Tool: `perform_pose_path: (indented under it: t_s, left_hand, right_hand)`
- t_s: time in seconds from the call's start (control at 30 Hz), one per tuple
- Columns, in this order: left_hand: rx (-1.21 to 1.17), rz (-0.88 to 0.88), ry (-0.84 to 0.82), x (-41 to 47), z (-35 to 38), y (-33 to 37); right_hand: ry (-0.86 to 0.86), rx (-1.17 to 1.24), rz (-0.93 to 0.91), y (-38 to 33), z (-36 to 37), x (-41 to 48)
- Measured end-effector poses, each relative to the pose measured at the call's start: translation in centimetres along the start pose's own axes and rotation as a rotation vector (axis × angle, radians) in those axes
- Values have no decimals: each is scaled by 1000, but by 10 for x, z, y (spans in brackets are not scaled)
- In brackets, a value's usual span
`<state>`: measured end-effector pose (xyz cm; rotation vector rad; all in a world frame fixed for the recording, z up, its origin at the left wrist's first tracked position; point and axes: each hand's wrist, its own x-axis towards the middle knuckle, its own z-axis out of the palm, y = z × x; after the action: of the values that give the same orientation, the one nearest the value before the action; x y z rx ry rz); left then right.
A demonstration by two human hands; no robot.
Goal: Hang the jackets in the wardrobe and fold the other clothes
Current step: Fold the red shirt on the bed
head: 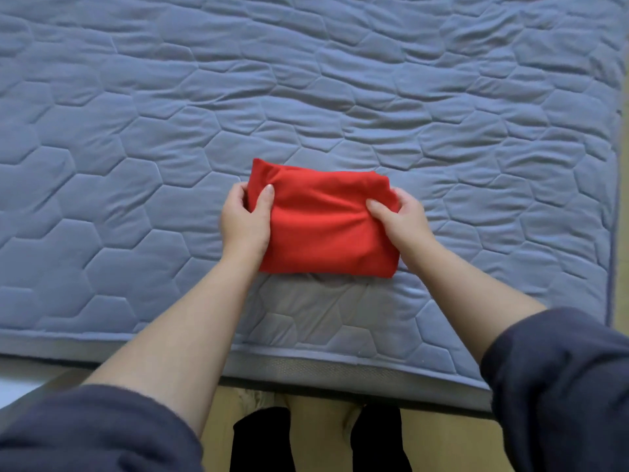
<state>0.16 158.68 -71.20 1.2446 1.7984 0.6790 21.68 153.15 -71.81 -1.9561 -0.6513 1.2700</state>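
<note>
Left hand [245, 222] and right hand [401, 222] clamp the folded red cloth garment's [326, 226] ends on the blue quilted mattress [136, 131], each grip keeping folds intact.

Blue-grey mattress [340, 80] w/ quilted hexagon stitching fills most of the view, cover lightly wrinkled. Mesh side band [340, 369] runs along its near edge. Tan floor [449, 444] shows below that edge & in a thin strip past the right edge. White patch [17, 386] by near-left corner. Light soft, even.
</note>
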Motion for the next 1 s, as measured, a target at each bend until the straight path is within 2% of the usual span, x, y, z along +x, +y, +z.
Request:
perform_pose_path:
  t_s: [0.1,0.17,0.23,0.3,0.33,0.4,0.53,0.63,0.77,0.83,0.93,1.0]
  left_hand:
    - [215,-87,3,24,10,-12]
    - [136,-260,-33,31,11,-14]
    - [0,-407,-195,25,6,-15]
    - [-88,-475,-385,8,-1,-16]
    - [-87,-463,-399,0,-6,-13]
    - [-111,-458,-325,-12,-20,0]
    - [-197,-556,-391,-44,-78,60]
    - [-217,-459,-419,-74,-138,126]
    - [-244,-303,-309,-127,-219,219]
    - [-307,-258,-291,-159,-249,250]
    - [-416,-202,-298,-216,-277,283]
    - [-416,-139,-187,-257,-287,297]
  right_hand:
    - [130,-404,15,11,13,26]
    - [216,-433,125,13,21,29]
    - [203,-337,263,15,23,23]
    - [93,-132,394,13,20,9]
    - [39,-29,436,8,17,-1]
    - [-29,90,462,-9,8,-22]
    - [-134,110,496,-76,-18,-80]
    - [-178,182,486,-146,-38,-139]
    - [-425,457,572,-230,-60,-236]
    - [-476,329,500,-253,-68,-278]
    - [-297,-41,122,-280,-82,-322]
    - [-206,-164,-130,-297,-97,-340]
